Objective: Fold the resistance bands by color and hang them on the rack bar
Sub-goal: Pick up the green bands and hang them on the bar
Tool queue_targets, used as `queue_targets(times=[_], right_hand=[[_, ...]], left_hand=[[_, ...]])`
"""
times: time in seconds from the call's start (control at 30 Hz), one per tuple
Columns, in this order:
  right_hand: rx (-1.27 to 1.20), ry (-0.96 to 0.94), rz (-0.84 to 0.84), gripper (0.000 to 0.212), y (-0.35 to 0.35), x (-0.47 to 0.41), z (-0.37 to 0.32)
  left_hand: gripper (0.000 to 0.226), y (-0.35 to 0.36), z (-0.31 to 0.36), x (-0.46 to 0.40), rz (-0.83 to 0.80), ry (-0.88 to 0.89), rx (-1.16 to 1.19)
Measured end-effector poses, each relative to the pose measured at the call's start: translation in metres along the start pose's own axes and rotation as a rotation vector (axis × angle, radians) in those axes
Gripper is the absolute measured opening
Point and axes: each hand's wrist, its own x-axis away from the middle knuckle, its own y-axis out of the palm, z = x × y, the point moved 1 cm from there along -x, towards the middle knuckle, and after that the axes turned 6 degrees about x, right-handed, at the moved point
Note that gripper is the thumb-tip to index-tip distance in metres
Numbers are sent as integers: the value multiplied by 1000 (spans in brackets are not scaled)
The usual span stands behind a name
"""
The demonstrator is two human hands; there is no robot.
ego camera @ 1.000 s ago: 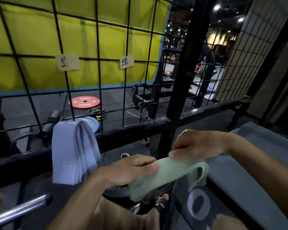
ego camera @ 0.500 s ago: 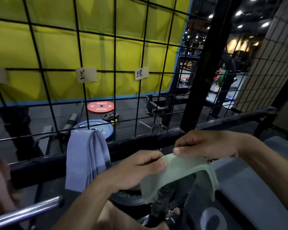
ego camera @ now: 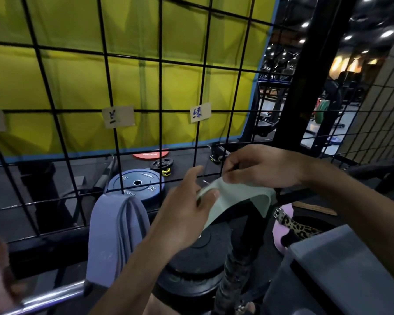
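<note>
Head view: we stand before a black wire grid [ego camera: 159, 92] with a thick black rack bar [ego camera: 55, 251] running along its foot. On this bar the purple bands [ego camera: 116, 237] hang already, folded over it, below a paper label [ego camera: 118, 116]; we judge this colour finished. The green band [ego camera: 237, 196] is not yet on the bar. We hold it in the air, right of the purple ones and below the second label [ego camera: 200, 112]. Our right hand [ego camera: 266, 167] pinches its upper edge with curled fingers. Our left hand [ego camera: 187, 208] holds its left end, thumb on top. What is left, we think, is to finish this fold and hang it.
</note>
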Motion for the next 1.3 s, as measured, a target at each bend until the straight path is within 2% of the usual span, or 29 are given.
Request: queue_targets(times=[0.13,0.23,0.27,0.33,0.4,0.43,0.6,0.77,0.8,0.87,0.9,1.03,1.2,1.3], right_hand=[[-194,26,-7,18,6,-10,6],[-417,86,-8,15,8,-16,6],[-472,112,-18,17,9,-18,6],[-544,167,-56,38,8,-21,8],[-562,204,-116,60,6,-23,6],[-550,217,-141,62,4,-23,4],[-331,196,-186,25,-16,-18,-7],[-288,219,-300,23,-26,-24,-17],[-298,228,-307,21,-27,-26,-18],[-346,247,-311,17,-29,-31,-20],[-370,255,-307,15,-28,-32,-20],[-459,296,-315,15,-19,-38,-14],[-639,351,-304,18,-5,-41,-4],[-828,396,-386,19,7,-38,3]], left_hand=[[45,-4,4,-5,-40,-53,43],[15,-11,7,-10,-78,-71,117],[17,-13,9,-11,-94,-82,157],[38,-17,10,-12,-121,-105,206],[40,-19,10,-15,-148,-109,245],[38,-19,9,-16,-163,-114,278],[53,-16,9,-18,-175,-141,351],[46,-15,10,-19,-173,-141,317],[51,-15,10,-20,-161,-139,315],[67,-16,10,-21,-137,-152,323],[67,-17,10,-21,-130,-167,328],[34,-19,11,-21,-113,-234,328],[30,-21,11,-24,-95,-278,348],[31,-23,12,-23,-110,-277,352]])
